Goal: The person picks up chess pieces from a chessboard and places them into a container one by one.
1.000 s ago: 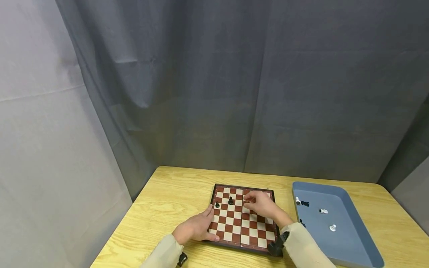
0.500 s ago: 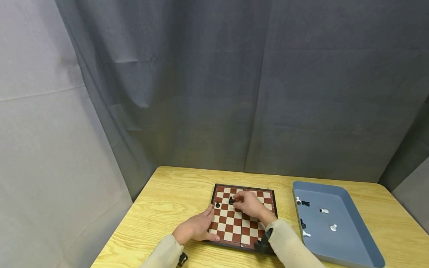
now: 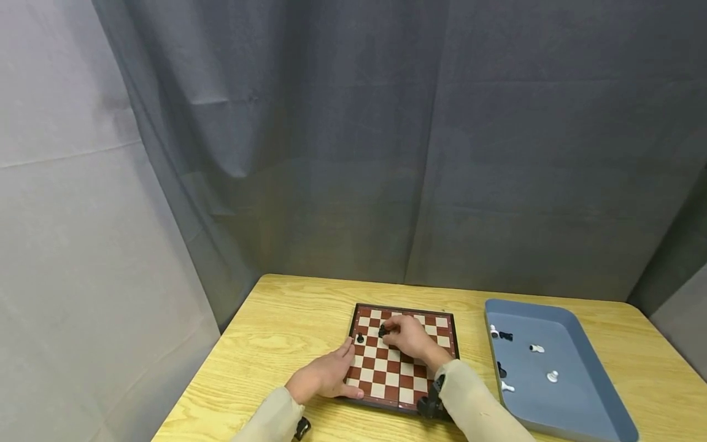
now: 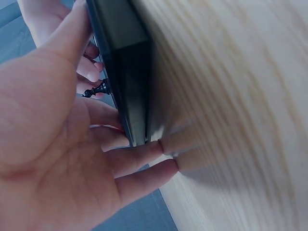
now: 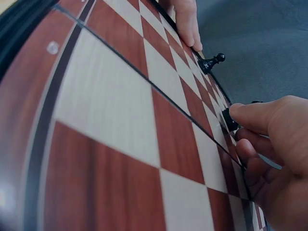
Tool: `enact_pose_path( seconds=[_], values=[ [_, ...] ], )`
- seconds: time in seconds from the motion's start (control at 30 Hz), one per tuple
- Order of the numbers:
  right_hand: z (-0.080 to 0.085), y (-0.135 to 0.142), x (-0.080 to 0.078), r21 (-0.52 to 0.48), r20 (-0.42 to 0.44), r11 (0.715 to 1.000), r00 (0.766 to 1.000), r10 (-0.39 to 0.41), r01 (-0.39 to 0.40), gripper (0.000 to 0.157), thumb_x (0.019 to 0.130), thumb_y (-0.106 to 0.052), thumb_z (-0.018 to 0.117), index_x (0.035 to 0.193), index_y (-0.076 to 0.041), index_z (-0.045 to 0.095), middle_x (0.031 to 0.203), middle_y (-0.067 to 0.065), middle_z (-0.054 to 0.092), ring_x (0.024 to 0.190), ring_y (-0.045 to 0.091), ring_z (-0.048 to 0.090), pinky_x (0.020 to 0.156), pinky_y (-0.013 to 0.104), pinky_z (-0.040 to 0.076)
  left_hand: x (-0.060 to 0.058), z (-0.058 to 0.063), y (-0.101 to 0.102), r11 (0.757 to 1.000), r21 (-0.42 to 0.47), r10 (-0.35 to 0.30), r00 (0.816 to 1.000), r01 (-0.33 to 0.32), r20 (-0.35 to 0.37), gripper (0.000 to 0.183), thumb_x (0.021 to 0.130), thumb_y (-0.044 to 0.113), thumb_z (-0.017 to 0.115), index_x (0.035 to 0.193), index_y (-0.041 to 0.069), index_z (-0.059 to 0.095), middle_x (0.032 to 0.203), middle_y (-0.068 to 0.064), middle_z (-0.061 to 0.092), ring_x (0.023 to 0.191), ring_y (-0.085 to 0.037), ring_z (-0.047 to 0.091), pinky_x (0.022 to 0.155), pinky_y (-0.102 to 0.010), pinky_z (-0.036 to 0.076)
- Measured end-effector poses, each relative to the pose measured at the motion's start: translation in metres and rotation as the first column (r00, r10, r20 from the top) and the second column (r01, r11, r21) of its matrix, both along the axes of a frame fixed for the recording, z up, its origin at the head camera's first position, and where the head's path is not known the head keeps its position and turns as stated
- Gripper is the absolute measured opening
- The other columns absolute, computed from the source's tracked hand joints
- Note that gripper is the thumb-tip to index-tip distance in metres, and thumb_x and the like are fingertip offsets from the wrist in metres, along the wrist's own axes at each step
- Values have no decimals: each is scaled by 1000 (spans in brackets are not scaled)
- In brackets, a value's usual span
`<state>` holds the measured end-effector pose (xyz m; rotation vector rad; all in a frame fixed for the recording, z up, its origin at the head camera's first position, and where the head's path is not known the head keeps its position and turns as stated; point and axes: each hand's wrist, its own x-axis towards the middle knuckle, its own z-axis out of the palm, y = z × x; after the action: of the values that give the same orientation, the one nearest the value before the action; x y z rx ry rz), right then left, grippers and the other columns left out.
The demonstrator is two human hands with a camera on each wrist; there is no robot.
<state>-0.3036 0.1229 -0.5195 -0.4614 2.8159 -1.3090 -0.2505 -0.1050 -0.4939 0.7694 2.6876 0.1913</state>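
A red-and-white chessboard (image 3: 375,374) lies flat on the table. My left hand (image 3: 326,371) rests along its left edge, fingers straight and thumb at the near left corner; in the left wrist view, some fingertips (image 4: 166,166) touch the tabletop. Near that hand a black pawn (image 3: 360,338) stands on the board, seen also in the right wrist view. My right hand (image 3: 411,337) reaches over the far half and pinches a black chess piece (image 5: 230,120) between thumb and fingers. The base of that piece is at the board; the fingers cover much of it.
To the right of the board sits a blue-grey tray (image 3: 574,405). In it are several loose chess pieces, including a white one (image 3: 552,376) and a black one (image 3: 505,336). A grey curtain (image 3: 342,184) hangs behind the wooden table (image 3: 276,307).
My right hand has moved left across the board, from beside the standing black chess piece to gripping it. The left hand has stayed at the board's edge.
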Motion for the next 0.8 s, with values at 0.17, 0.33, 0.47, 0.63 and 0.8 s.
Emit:
enact_pose_path(
  seconds=[0.17,0.33,0.47,0.63,0.8],
  values=[
    [-1,-4,-1,14,-28,1000,1000,-4,4,30,85,-10,71,113,-3,67,107,9,65,87,20,60,72,38,50,0,0,0,1000,-6,-2,1000,2,-3,104,79,65,59,150,0,21,156,-16,10,135,-30,32,105,-37,35],
    [-2,-5,-3,36,-30,999,1000,-8,9,29,84,-11,72,112,-4,68,106,9,64,88,20,60,72,39,50,0,0,1,1000,-5,-2,1000,2,-3,103,78,65,60,150,1,21,157,-15,11,136,-29,31,105,-36,35],
    [-2,-5,-4,60,-34,998,999,-6,8,23,85,-11,71,107,-6,70,102,5,64,85,18,58,71,37,49,-1,0,1,1000,-7,0,1000,0,4,103,79,65,59,150,2,21,157,-14,10,136,-28,30,106,-36,35],
    [-2,-1,-1,68,-74,998,997,24,-19,14,84,-10,72,97,-6,70,94,3,63,77,15,55,66,35,47,0,1,1,1000,-2,5,1000,-5,12,103,78,64,60,150,2,20,157,-14,10,136,-28,30,106,-36,34],
    [-1,2,3,45,-59,999,998,14,-12,7,84,-11,72,89,-11,68,86,-1,62,72,13,54,64,33,45,1,0,1,1000,-9,9,1000,-9,2,104,78,65,60,150,2,21,157,-14,10,136,-28,30,106,-36,35]
  ],
)
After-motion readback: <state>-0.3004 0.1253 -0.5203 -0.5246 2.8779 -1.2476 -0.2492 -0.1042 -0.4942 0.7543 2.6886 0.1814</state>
